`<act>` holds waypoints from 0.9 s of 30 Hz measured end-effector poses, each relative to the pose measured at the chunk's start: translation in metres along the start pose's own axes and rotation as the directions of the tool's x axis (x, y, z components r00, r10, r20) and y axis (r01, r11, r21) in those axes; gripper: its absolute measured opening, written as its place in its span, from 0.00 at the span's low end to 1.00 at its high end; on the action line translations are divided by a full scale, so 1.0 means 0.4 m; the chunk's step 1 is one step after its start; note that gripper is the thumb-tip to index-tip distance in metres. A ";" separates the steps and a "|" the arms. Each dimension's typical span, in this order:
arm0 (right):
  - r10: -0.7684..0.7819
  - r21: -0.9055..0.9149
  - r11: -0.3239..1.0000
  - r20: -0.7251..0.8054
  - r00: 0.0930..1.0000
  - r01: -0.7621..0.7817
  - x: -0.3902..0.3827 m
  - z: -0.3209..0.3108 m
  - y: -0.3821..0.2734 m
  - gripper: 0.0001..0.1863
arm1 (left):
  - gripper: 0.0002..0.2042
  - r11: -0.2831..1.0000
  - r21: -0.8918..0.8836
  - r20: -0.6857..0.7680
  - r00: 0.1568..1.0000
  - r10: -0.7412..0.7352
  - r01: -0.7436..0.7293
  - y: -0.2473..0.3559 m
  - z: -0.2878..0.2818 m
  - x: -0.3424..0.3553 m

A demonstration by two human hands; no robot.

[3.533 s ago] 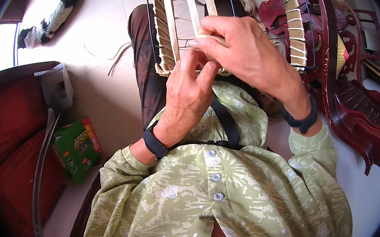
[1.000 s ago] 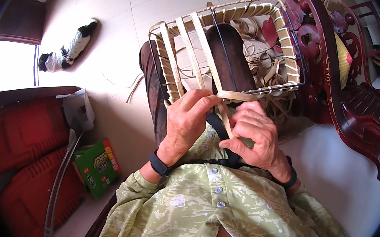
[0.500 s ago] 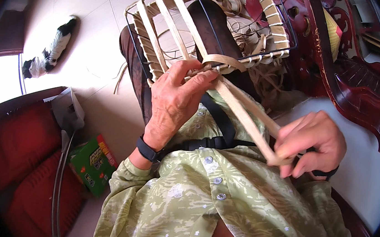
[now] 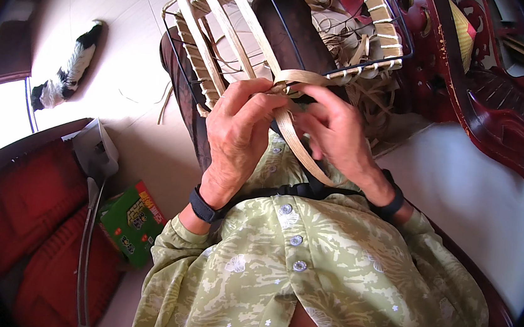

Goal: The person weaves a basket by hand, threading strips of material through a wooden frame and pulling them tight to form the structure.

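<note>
A black wire basket frame [image 4: 276, 20], partly woven with pale flat cane strips, rests on my lap. My left hand [image 4: 239, 136] pinches a cane strip [image 4: 295, 144] against the frame's near rim, fingers closed on it. My right hand [image 4: 337, 136] grips the same strip just beside it, where the strip loops over the rim and trails down toward my chest. Both hands touch at the rim. The strip's lower end disappears behind my right wrist.
Loose cane strips [image 4: 369, 98] pile up behind the frame beside dark red carved wooden furniture [image 4: 493, 116]. A black and white animal [image 4: 69, 66] lies on the tiled floor at left. A green box [image 4: 133, 220] and red cushions [image 4: 30, 217] sit at lower left.
My right hand, which had pulled the strip out to the right, has come back up to the rim beside my left hand. The strip now loops short.
</note>
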State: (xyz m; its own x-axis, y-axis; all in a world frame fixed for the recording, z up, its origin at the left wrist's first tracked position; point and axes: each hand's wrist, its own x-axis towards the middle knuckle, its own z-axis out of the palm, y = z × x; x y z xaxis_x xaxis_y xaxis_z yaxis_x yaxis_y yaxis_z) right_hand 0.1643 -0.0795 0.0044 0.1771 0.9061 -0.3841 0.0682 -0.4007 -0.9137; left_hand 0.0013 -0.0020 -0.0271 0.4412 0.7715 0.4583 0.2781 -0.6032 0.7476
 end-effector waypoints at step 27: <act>-0.263 -0.868 0.490 -0.063 0.963 0.077 -0.070 -0.108 0.024 0.11 | 0.13 1.000 -0.009 0.013 1.000 -0.004 0.004 0.003 0.000 0.020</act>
State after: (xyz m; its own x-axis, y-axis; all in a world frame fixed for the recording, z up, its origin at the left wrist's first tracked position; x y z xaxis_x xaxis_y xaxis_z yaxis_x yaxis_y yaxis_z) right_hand 0.2026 -0.1148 0.0121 0.2145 0.9692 -0.1214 0.8997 -0.2444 -0.3616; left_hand 0.0051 0.0034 -0.0224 0.4510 0.7713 0.4490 0.2720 -0.5980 0.7539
